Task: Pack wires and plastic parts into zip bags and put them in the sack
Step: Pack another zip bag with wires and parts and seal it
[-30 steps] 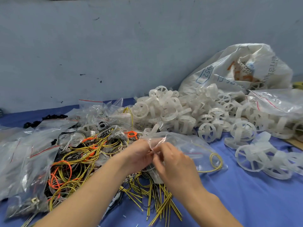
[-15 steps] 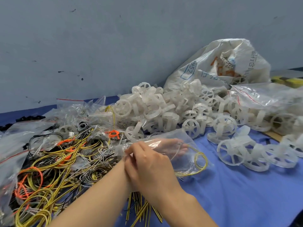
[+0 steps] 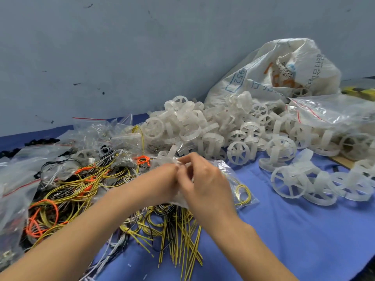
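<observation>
Nearest: straight yellow wire lengths [image 3: 182, 240] lay fanned on the blue cloth [image 3: 304, 230], right under both wrists. Above them the left hand [image 3: 162, 185] and right hand [image 3: 205, 185] met, fingers of both curled and pinching the mouth of a clear zip bag [image 3: 229, 173]. The bag body trailed to the right onto the cloth, with a yellow wire coil [image 3: 242, 194] in its far lower corner. Risks, my read: the seal gets pressed unevenly and stays part open, so the coil springs out on the lift. A sleeve-less forearm could also drag the loose lengths off the near edge. The left side was choked by a wire tangle [image 3: 67, 189] and slack empty bags [image 3: 20, 179], so no set-down room there. Bare cloth to the right front was the only free lane. Further out, white plastic wheels [image 3: 203, 132] were heaped between the hands and the woven sack [image 3: 284, 72], which slumped against the wall [image 3: 121, 57] at far right. Any carry to the sack must clear that heap and a large clear bag [image 3: 332, 112], and a low pass would likely knock wheels loose. A brown strip [image 3: 343, 160] marked the cloth's right edge.
</observation>
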